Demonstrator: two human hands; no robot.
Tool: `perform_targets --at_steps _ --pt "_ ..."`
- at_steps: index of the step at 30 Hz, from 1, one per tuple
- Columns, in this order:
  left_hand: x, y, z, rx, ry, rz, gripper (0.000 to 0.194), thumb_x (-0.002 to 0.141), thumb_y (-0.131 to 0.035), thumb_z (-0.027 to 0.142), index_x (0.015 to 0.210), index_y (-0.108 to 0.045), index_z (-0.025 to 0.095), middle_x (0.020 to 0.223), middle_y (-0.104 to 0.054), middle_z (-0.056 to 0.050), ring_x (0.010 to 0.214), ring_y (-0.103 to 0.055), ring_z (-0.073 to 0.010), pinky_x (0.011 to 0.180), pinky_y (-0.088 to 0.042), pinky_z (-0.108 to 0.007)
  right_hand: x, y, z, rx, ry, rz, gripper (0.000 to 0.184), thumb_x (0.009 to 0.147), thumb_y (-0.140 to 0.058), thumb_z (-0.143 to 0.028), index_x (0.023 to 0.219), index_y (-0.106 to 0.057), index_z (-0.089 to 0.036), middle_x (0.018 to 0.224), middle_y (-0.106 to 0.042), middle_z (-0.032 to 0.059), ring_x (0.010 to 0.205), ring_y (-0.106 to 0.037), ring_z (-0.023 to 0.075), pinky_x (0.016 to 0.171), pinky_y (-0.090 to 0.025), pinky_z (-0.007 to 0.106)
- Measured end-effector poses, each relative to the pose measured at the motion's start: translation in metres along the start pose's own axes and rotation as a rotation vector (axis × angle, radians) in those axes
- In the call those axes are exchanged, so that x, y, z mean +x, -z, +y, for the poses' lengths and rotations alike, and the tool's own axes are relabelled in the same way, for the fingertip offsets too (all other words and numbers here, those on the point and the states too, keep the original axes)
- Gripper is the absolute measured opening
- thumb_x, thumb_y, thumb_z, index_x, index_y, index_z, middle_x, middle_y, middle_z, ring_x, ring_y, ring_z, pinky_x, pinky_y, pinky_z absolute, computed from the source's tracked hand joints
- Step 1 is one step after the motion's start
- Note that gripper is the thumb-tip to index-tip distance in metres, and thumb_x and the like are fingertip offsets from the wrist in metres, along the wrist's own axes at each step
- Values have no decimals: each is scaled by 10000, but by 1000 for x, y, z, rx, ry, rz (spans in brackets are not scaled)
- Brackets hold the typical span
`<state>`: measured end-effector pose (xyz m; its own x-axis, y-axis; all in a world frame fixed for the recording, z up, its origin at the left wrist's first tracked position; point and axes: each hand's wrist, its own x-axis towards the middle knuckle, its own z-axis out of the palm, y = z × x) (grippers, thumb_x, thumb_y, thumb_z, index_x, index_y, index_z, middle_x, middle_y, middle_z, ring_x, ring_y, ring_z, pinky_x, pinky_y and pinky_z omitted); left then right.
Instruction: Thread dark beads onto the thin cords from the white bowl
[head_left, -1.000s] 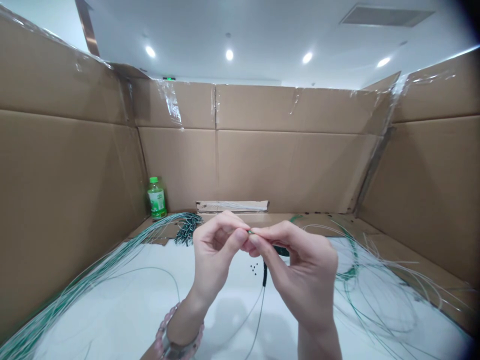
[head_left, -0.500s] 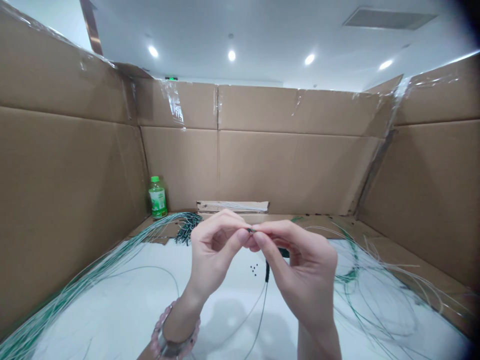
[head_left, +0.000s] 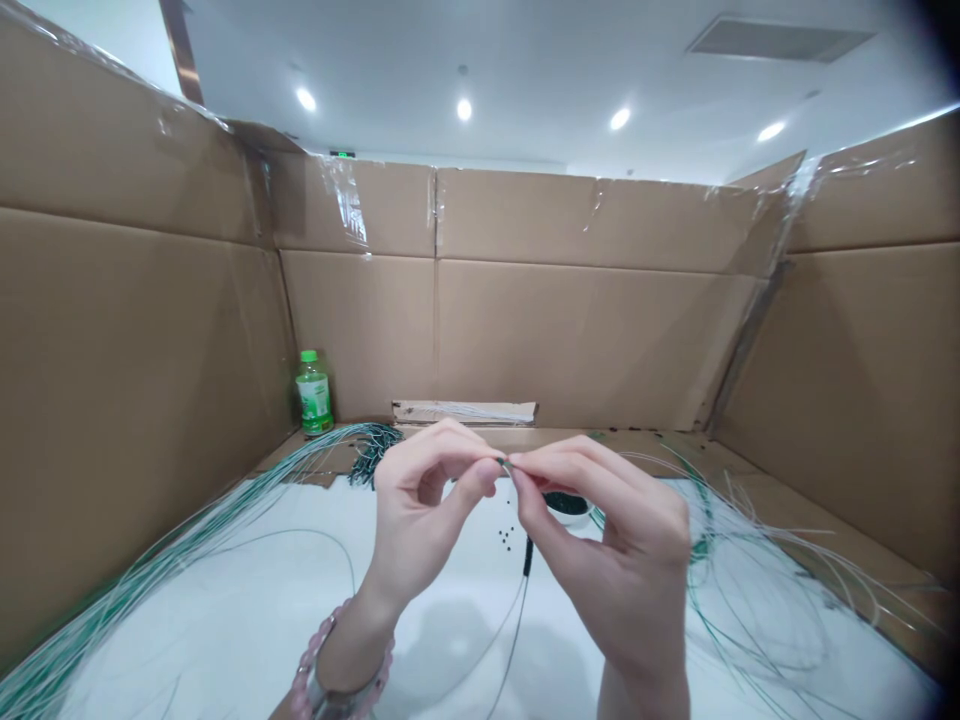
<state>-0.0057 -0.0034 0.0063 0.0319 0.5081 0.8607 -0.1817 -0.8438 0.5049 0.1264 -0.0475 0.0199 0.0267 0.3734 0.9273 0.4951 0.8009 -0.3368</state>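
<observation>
My left hand (head_left: pixel 424 500) and my right hand (head_left: pixel 611 530) meet fingertip to fingertip above the white tabletop. Both are closed in a pinch. Between them shows a short piece of thin green-white wire (head_left: pixel 508 466), with a tiny dark bit at the left fingertips too small to make out. Below the right hand hangs or lies a narrow black sleeve-like length (head_left: pixel 528 557), from which thin strands (head_left: pixel 513 640) run toward me. Several tiny black beads (head_left: pixel 506 540) lie scattered beside it. A white bowl of dark beads (head_left: pixel 568 505) is partly hidden behind my right hand.
A bundle of green and white wires (head_left: pixel 187 530) runs along the left, its dark ends (head_left: pixel 373 455) bunched at the back. Loose wire coils (head_left: pixel 757 590) lie at right. A green bottle (head_left: pixel 314 395) stands in the back-left corner. Cardboard walls (head_left: pixel 600 340) enclose the white table (head_left: pixel 247 620).
My right hand has shifted slightly right and turned, with its fingertips slightly farther from the left ones. More of the wire piece and the bead bowl shows.
</observation>
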Motion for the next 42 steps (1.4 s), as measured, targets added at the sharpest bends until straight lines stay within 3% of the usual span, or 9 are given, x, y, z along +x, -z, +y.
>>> perform_targets --at_steps 10,22,27,32,37,42 --pt "1 -1 1 44 -22 -15 81 813 -659 113 778 -699 174 650 -596 2 597 -563 -65 508 -471 -130 1 3 1 -39 -22 -21 138 796 -620 -53 767 -662 -181 695 -632 -22 590 -570 78 551 -489 216" --pt "-1 6 -2 302 -138 -82 116 791 -669 73 826 -685 181 735 -641 -12 659 -585 -91 568 -483 -176 0 4 2 -183 57 -74 128 829 -596 -49 804 -650 -163 710 -644 -6 617 -579 85 544 -480 208" --pt "1 9 -1 309 -70 -156 74 822 -650 117 795 -689 174 706 -656 -21 635 -585 -101 563 -476 -195 -1 6 9 -94 -32 -81 105 826 -643 -101 806 -659 -202 699 -689 -54 598 -617 72 571 -527 185" --pt "5 10 4 341 -97 -179 132 846 -608 108 737 -660 160 670 -654 -14 618 -593 -97 573 -470 -195 1 6 14 -16 -82 -109 90 806 -672 -120 803 -681 -209 707 -712 -60 604 -652 70 591 -555 164" --pt "2 8 1 447 -192 -144 114 834 -600 72 768 -640 155 697 -639 2 622 -572 -69 585 -457 -162 3 3 13 -87 -87 -151 93 817 -626 -121 776 -677 -187 686 -705 -39 594 -652 95 570 -559 207" --pt "0 11 -1 613 -179 -248 145 864 -532 88 760 -616 145 690 -613 -2 605 -544 -70 559 -436 -165 1 -2 15 -120 -203 -223 126 797 -579 -107 732 -656 -182 662 -676 -32 589 -637 107 608 -572 239"
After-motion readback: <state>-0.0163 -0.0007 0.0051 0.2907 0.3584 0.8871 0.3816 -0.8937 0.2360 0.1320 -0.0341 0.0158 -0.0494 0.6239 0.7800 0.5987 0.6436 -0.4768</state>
